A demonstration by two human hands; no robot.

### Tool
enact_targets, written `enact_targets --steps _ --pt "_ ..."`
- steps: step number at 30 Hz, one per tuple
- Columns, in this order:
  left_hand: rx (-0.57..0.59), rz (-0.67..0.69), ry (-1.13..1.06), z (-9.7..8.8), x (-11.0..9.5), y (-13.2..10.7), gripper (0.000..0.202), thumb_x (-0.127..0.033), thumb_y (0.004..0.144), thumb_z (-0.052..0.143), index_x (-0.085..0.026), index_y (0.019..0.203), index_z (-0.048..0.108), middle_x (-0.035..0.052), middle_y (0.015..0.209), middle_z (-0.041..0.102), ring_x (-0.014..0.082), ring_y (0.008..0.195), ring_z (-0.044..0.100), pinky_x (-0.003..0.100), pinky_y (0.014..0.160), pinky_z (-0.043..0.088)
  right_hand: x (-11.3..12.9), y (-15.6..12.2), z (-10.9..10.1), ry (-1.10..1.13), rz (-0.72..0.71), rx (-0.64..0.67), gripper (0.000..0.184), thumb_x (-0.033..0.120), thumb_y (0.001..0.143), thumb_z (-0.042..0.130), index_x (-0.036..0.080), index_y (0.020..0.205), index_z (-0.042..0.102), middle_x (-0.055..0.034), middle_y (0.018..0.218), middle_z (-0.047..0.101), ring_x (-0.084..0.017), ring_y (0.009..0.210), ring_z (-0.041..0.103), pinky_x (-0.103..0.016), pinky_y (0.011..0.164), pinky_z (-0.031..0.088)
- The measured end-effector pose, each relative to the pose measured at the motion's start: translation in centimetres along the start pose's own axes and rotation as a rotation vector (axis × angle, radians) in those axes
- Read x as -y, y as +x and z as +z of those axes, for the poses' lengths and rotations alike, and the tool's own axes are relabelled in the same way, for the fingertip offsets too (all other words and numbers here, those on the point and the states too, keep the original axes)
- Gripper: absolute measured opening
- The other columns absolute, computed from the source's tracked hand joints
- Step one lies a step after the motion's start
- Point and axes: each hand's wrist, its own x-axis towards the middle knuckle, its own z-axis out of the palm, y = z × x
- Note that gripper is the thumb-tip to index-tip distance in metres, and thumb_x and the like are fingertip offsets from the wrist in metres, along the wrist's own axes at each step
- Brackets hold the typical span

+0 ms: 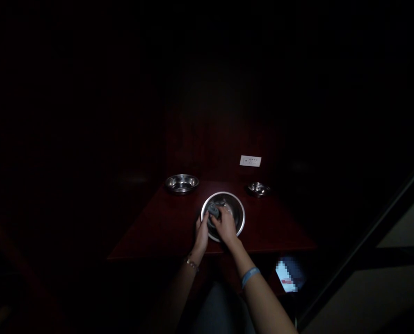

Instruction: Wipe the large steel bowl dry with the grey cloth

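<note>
A shiny metal bowl (242, 215) stands near the front of the dark red table, its mouth tilted towards me. My left hand (202, 234) grips the bowl's left side, its thumb near the rim. My right hand (226, 225) reaches inside, its fingers closed on a small dark grey, rounded object (213, 211) whose kind I cannot make out. Something pale and glossy lies in the bowl around the fingers, too dim to name.
A wide shallow metal dish (182, 190) is at the table's back left, a smaller one (258, 189) at the back right. A white socket panel (250, 161) is on the wall. Below the right edge glows a blurred screen (286, 276). Darkness hides the surroundings of the table (151, 232).
</note>
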Motion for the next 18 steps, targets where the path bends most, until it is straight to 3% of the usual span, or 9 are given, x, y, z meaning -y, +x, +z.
enact_targets --steps 7,11,18 --pt "-0.053 -0.096 -0.014 0.4 -1.4 -0.5 0.036 -0.043 0.072 0.074 -0.013 0.092 0.071 0.0059 0.09 0.074 0.0189 0.085 0.069 0.034 0.089 0.051 0.4 -1.2 -1.1 0.088 0.046 0.202 0.027 0.026 0.08 0.068 0.019 0.106 0.073 -0.0073 0.097 0.073 -0.022 0.088 0.067 -0.035 0.084 0.052" --pt "-0.064 -0.089 -0.023 0.5 -1.8 -0.6 0.031 -0.038 0.073 0.073 -0.015 0.093 0.071 0.0062 0.093 0.074 0.0197 0.09 0.069 0.035 0.093 0.05 0.7 -2.1 -1.9 0.022 0.126 0.27 0.027 0.029 0.081 0.066 0.019 0.106 0.072 -0.007 0.091 0.073 -0.022 0.081 0.067 -0.034 0.079 0.052" --pt "-0.05 -0.058 -0.083 0.6 -2.3 -0.9 0.032 -0.035 0.071 0.074 -0.015 0.096 0.072 0.0075 0.104 0.073 0.0234 0.104 0.067 0.038 0.101 0.047 1.6 -4.4 -1.8 -0.12 0.105 0.277 0.034 0.026 0.084 0.061 0.021 0.117 0.066 -0.0087 0.106 0.073 -0.024 0.096 0.068 -0.034 0.086 0.05"
